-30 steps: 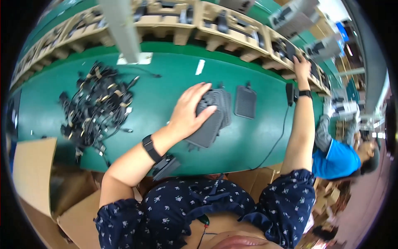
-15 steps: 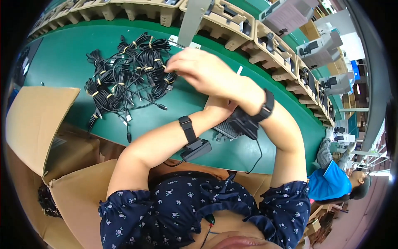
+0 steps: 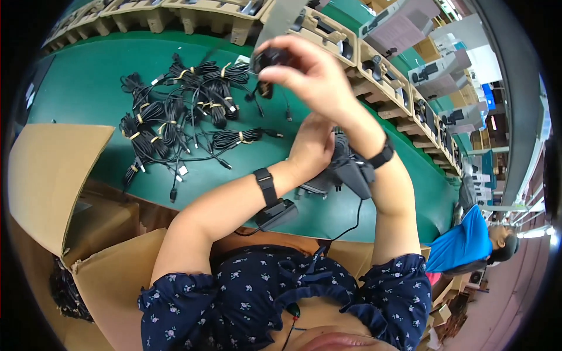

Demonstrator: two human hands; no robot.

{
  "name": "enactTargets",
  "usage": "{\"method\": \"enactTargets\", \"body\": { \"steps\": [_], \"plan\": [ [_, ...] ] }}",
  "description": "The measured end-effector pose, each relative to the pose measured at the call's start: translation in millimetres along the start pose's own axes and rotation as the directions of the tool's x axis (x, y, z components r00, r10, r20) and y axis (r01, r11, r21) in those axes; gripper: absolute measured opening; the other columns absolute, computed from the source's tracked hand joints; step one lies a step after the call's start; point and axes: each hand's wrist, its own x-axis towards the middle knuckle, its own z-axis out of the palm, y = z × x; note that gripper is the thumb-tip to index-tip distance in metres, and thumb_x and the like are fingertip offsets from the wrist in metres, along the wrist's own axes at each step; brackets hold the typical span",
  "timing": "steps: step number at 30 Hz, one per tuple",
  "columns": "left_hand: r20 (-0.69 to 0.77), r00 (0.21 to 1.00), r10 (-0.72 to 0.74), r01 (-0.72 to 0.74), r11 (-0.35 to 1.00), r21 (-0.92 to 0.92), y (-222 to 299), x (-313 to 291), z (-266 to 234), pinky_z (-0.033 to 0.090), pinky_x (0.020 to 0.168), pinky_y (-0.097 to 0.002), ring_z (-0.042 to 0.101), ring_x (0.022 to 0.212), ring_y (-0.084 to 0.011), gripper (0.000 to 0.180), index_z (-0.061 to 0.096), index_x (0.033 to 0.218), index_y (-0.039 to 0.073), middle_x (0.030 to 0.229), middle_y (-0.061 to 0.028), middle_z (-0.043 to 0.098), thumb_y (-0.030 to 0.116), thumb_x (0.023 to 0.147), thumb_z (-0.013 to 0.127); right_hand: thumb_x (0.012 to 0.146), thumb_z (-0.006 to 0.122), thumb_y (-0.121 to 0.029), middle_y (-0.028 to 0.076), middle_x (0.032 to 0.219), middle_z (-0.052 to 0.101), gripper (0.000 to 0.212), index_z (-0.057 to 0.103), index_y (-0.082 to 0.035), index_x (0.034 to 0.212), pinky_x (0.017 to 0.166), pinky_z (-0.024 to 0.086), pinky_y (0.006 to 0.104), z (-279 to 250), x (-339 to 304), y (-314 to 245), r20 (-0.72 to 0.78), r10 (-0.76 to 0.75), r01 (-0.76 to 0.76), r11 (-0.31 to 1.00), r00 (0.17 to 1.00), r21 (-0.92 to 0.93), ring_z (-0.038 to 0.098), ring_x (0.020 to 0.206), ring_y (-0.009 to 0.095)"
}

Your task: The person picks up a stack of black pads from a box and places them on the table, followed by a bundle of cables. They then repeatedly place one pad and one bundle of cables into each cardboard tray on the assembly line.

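Note:
My right hand [image 3: 319,76] is raised at the far side of the green table, its fingers curled round a bundle of black cable [image 3: 271,59]. Plug ends dangle below the bundle. Left of it lies a heap of black cables [image 3: 170,120], many tied with tan bands. One tied cable [image 3: 237,138] lies at the heap's near right. My left hand [image 3: 313,143] is crossed under the right forearm, above a dark grey device [image 3: 319,184]. Its fingertips are partly hidden, so whether it holds anything does not show.
Moulded cardboard trays [image 3: 240,30] with black parts line the table's far edge, and a metal post [image 3: 284,23] rises there. Open cardboard boxes [image 3: 58,181] stand at the near left. A person in a blue top [image 3: 462,243] is at the far right.
My right hand has come up and away from the heap with a cable bundle in it. The tied cable at the heap's right now lies apart. My left hand has shifted slightly.

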Motion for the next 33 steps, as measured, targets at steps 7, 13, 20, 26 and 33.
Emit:
{"method": "enactTargets", "body": {
  "steps": [7,13,20,26,33],
  "plan": [
    [-0.13,0.883,0.451,-0.448,0.892,0.055,29.1,12.3,-13.2,0.041,0.084,-0.0397,0.05,0.099,-0.0323,0.043,0.051,0.102,0.006,0.11,-0.0146,0.05,-0.01,0.062,0.049,0.075,0.064,-0.002,0.003,0.088,0.056,0.029,0.058,-0.004,0.103,0.061,0.043,0.0217,-84.2,-61.5,-9.8,-0.158,-0.251,0.069,0.707,0.955,-0.704,0.053,0.073,0.009],
    [-0.125,0.95,0.287,-0.239,0.922,0.303,33.0,44.4,-37.2,0.026,0.103,-0.0434,0.037,0.122,-0.0326,0.06,0.037,0.127,0.004,0.127,-0.0166,0.044,0.006,0.074,0.063,0.072,0.065,-0.003,0.005,0.093,0.057,0.03,0.06,-0.007,0.101,0.065,0.045,0.027,-90.7,-113.5,-12.7,-0.019,-0.064,0.033,0.719,0.998,-0.694,0.055,0.08,0.016],
    [0.605,0.763,-0.229,0.617,0.54,-0.573,31.3,26.0,-30.0,0.04,0.046,-0.0172,0.047,0.052,-0.005,0.04,0.043,0.116,0.004,0.083,-0.0024,0.055,0.037,0.095,0.037,0.074,0.067,-0.011,0.011,0.114,0.051,0.055,0.044,0.0,0.122,0.089,0.041,0.0307,-62.8,-127.3,11.9,-0.326,0.021,-0.09,0.976,0.945,-0.197,0.052,0.103,0.02],
    [0.655,0.592,-0.47,0.769,0.573,-0.284,40.1,21.3,-26.4,0.036,0.041,-0.015,0.048,0.055,-0.0028,0.028,0.045,0.112,0.005,0.086,-0.0032,0.055,0.026,0.093,0.041,0.066,0.06,-0.046,0.016,0.121,0.047,0.078,0.04,-0.006,0.129,0.094,0.036,0.0431,-44.6,-138.7,7.6,0.234,-0.129,0.266,0.404,0.964,-0.875,0.049,0.106,0.028],
    [0.452,0.805,-0.385,0.587,0.629,-0.51,19.7,23.8,-18.5,0.046,0.063,-0.0233,0.057,0.078,-0.014,0.034,0.037,0.116,0.002,0.092,-0.0084,0.057,0.009,0.086,0.053,0.073,0.064,-0.029,0.001,0.06,0.047,0.055,0.047,-0.012,0.122,0.049,0.038,0.0309,-80.0,-160.4,26.5,0.069,-0.145,0.113,0.32,0.987,-0.941,0.052,0.054,0.019]
  ]
}}
